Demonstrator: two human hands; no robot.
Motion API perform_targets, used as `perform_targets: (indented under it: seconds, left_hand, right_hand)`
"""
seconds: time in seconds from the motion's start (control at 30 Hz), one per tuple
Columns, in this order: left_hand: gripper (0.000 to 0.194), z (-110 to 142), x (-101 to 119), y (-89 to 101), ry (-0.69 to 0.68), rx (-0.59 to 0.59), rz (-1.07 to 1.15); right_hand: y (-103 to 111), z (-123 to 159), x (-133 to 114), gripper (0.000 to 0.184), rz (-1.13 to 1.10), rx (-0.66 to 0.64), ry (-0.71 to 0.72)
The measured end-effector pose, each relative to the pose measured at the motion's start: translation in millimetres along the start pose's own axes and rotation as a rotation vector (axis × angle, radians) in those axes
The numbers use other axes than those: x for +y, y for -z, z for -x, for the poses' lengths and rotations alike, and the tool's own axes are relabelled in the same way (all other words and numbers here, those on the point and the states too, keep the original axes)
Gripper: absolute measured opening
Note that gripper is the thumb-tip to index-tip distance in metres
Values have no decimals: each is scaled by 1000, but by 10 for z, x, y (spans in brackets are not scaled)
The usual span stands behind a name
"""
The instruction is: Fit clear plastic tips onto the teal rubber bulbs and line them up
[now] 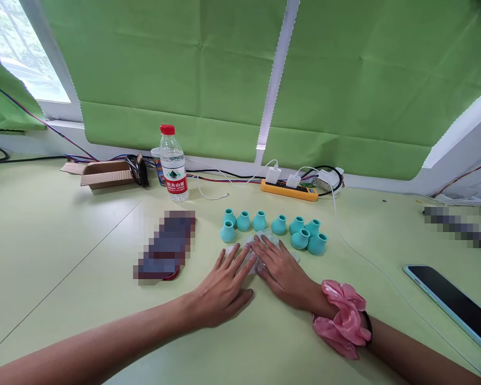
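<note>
Resting palms-down on a pale table (116,331), a person's left hand (228,286) and right hand (282,272) mostly hide some see-through plastic (269,234); only scraps show around the fingers, so its full shape is hard to make out. Both hands lie unclenched, fingers spread apart, the fingertips close together at the middle. At nine to ten o'clock from them, a dark, red-edged object (166,246) is blurred into blocks; another blurred dark object (459,227) lies between two and three. A phone (452,305) between three and four is cut off by the picture's edge, and a cup (157,166) at ten to eleven is partly behind a bottle (174,166). Nine small turquoise vases (279,224) stand just beyond the hands, from eleven o'clock round to two: five on the left, four clustered on the right. They are smooth, round-bellied and narrow-necked. At twelve to one, an orange power strip (289,191) carries two white adapters (273,175). The bottle is clear plastic, red-capped; an open cardboard box (108,174) sits near ten o'clock; a shiny, gathered pink scrunchie (342,319) circles the right wrist
</note>
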State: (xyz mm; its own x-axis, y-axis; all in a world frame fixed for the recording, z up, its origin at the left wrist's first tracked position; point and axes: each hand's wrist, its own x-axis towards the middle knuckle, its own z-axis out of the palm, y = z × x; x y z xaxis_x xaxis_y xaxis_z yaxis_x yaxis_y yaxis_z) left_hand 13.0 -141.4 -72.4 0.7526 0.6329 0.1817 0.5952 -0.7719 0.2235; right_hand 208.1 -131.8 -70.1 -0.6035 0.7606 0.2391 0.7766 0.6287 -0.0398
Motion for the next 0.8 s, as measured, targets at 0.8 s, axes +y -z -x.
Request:
perform_targets:
  seconds: [0.8]
  left_hand:
    - [50,-2,-51,-19,-6,67,-31]
  right_hand:
    - [-17,12,120,32,-129,159,46]
